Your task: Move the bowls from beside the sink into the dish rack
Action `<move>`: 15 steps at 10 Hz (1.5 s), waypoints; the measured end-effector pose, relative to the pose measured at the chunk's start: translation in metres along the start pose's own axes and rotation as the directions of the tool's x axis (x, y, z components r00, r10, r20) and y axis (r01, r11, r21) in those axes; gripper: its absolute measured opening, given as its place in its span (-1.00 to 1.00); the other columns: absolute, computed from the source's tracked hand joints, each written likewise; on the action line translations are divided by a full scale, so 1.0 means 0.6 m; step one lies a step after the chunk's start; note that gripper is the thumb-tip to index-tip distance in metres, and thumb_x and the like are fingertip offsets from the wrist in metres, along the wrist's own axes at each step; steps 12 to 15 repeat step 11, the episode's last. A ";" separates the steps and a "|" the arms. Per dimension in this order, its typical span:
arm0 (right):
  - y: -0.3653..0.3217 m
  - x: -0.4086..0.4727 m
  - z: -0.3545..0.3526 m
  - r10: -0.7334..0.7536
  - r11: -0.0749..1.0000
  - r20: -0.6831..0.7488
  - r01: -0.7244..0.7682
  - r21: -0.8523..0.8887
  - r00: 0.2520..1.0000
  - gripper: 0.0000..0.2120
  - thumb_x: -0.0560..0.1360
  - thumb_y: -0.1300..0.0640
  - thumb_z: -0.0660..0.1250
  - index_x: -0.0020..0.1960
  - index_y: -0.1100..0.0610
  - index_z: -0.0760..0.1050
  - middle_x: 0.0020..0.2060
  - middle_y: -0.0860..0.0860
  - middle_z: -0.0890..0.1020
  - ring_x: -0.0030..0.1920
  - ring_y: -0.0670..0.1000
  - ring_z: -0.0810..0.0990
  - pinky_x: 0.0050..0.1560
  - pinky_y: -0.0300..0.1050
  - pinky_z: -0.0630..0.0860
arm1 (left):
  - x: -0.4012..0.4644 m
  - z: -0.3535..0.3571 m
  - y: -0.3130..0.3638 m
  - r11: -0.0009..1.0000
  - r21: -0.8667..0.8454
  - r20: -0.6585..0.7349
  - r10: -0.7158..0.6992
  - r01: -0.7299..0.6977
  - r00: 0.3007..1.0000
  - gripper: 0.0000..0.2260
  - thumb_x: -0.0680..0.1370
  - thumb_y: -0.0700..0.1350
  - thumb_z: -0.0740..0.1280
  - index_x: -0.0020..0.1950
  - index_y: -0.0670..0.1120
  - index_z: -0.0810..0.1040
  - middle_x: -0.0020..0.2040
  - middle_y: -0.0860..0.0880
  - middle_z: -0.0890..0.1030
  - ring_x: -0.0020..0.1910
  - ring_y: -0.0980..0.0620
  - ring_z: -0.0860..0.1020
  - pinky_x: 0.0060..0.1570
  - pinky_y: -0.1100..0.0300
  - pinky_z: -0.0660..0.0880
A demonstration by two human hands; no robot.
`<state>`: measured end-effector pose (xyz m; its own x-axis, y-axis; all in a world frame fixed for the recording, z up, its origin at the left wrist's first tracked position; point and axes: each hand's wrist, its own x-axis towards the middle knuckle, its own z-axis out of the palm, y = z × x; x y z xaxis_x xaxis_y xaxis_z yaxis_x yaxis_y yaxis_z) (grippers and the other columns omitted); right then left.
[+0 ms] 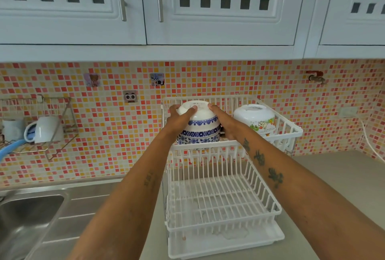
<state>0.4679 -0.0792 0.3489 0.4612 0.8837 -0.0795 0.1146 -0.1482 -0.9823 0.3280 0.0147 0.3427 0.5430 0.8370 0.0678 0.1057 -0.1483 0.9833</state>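
A stack of upside-down white bowls with blue flower bands (201, 129) sits in the left part of the upper tier of the white two-tier dish rack (289, 129). My left hand (180, 119) grips the stack on its left side and my right hand (224, 123) on its right side. Another upside-down white bowl with a cartoon print (255, 119) rests in the right part of the same tier. The lower tier (225, 199) holds no dishes.
A steel sink (27, 214) with a ribbed drainboard lies at the lower left. A wire wall shelf (52, 126) with a white mug hangs on the mosaic tiles at left. White cabinets overhang the counter. A white cable runs down the right wall.
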 end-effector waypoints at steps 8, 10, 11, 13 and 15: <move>-0.003 -0.020 0.005 0.025 0.999 -0.032 -0.026 -0.033 0.999 -0.42 0.56 -0.30 0.04 0.41 0.04 0.31 0.28 0.07 0.51 0.08 0.04 0.48 0.21 -0.01 0.42 | -0.008 0.000 -0.004 0.998 0.042 0.015 0.051 -0.052 0.999 -0.17 0.35 0.38 0.33 0.50 0.12 0.07 0.42 -0.16 0.36 0.29 -0.19 0.48 0.26 -0.12 0.49; -0.001 -0.011 0.009 -0.069 0.975 -0.106 0.044 -0.216 0.992 -0.25 0.46 -0.45 -0.01 0.30 0.11 0.43 0.22 0.03 0.59 0.06 0.04 0.59 0.09 -0.07 0.51 | -0.020 -0.003 0.008 0.989 0.143 0.034 0.042 -0.046 0.999 -0.04 0.29 0.47 0.24 0.55 0.08 -0.01 0.48 -0.19 0.28 0.38 -0.22 0.39 0.34 -0.14 0.42; 0.014 0.033 -0.007 -0.171 0.952 -0.239 0.098 -0.291 0.956 -0.06 0.29 -0.58 -0.04 0.38 0.07 0.39 0.32 0.10 0.53 0.22 0.11 0.56 0.22 0.02 0.47 | -0.033 -0.009 0.025 0.962 0.267 0.022 0.054 -0.057 0.998 -0.11 0.49 0.39 0.15 0.59 -0.05 -0.17 0.57 -0.23 0.09 0.50 -0.26 0.23 0.44 -0.14 0.28; 0.014 0.033 -0.007 -0.171 0.952 -0.239 0.098 -0.291 0.956 -0.06 0.29 -0.58 -0.04 0.38 0.07 0.39 0.32 0.10 0.53 0.22 0.11 0.56 0.22 0.02 0.47 | -0.033 -0.009 0.025 0.962 0.267 0.022 0.054 -0.057 0.998 -0.11 0.49 0.39 0.15 0.59 -0.05 -0.17 0.57 -0.23 0.09 0.50 -0.26 0.23 0.44 -0.14 0.28; 0.014 0.033 -0.007 -0.171 0.952 -0.239 0.098 -0.291 0.956 -0.06 0.29 -0.58 -0.04 0.38 0.07 0.39 0.32 0.10 0.53 0.22 0.11 0.56 0.22 0.02 0.47 | -0.033 -0.009 0.025 0.962 0.267 0.022 0.054 -0.057 0.998 -0.11 0.49 0.39 0.15 0.59 -0.05 -0.17 0.57 -0.23 0.09 0.50 -0.26 0.23 0.44 -0.14 0.28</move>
